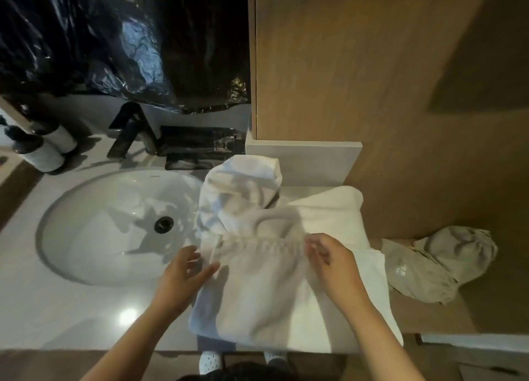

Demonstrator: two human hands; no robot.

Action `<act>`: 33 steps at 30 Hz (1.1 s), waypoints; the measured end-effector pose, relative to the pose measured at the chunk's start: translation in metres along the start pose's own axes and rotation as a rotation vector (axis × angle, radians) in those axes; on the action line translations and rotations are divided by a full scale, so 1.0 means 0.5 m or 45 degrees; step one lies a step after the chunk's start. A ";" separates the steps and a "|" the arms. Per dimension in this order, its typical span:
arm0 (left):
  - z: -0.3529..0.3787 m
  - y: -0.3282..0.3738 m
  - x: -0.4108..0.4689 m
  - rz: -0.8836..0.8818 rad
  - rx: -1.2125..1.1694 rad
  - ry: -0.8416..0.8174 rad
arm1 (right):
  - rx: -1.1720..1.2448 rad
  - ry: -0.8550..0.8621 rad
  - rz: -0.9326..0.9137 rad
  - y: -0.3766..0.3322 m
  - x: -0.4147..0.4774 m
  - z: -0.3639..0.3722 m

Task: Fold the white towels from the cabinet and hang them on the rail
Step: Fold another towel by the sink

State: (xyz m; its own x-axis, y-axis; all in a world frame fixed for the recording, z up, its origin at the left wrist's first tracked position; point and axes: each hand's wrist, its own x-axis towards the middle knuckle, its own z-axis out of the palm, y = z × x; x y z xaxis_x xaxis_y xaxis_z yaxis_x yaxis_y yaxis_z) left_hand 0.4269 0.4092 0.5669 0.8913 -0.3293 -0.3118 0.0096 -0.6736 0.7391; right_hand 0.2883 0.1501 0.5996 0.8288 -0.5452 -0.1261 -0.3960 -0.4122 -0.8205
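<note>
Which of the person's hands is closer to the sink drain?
Left. The left hand is just right of the sink drain, toward the person; the right hand grips the white towel, farther right.

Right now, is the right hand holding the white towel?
Yes, the right hand pinches a bunched fold of the white towel on the countertop.

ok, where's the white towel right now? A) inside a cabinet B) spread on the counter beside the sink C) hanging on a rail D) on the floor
B: the white towel lies spread on the counter to the right of the sink, the right hand pinching its gathered fold and the left hand open at its left edge.
</note>
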 end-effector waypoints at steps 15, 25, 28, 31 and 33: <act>-0.008 -0.004 -0.080 -0.124 -0.263 -0.339 | -0.231 -0.238 -0.187 -0.053 0.002 0.128; 0.025 -0.074 -0.095 -0.008 -0.095 -0.103 | -0.302 -0.170 -0.327 -0.050 0.011 0.181; 0.021 -0.072 -0.080 -0.019 -0.003 -0.127 | -0.351 -0.100 -0.353 -0.049 -0.001 0.192; 0.017 -0.075 -0.071 -0.052 0.065 -0.089 | -0.428 -0.038 -0.317 -0.049 -0.003 0.195; 0.015 -0.078 -0.070 -0.044 0.079 -0.087 | -0.427 -0.021 -0.289 -0.056 0.002 0.193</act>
State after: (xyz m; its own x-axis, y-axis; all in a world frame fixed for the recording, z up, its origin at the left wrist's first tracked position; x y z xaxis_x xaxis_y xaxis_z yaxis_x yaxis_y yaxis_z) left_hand 0.3916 0.4420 0.5443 0.8578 -0.3483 -0.3780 0.0098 -0.7242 0.6895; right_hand 0.3384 0.2316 0.5684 0.9151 -0.4023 0.0258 -0.3073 -0.7376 -0.6013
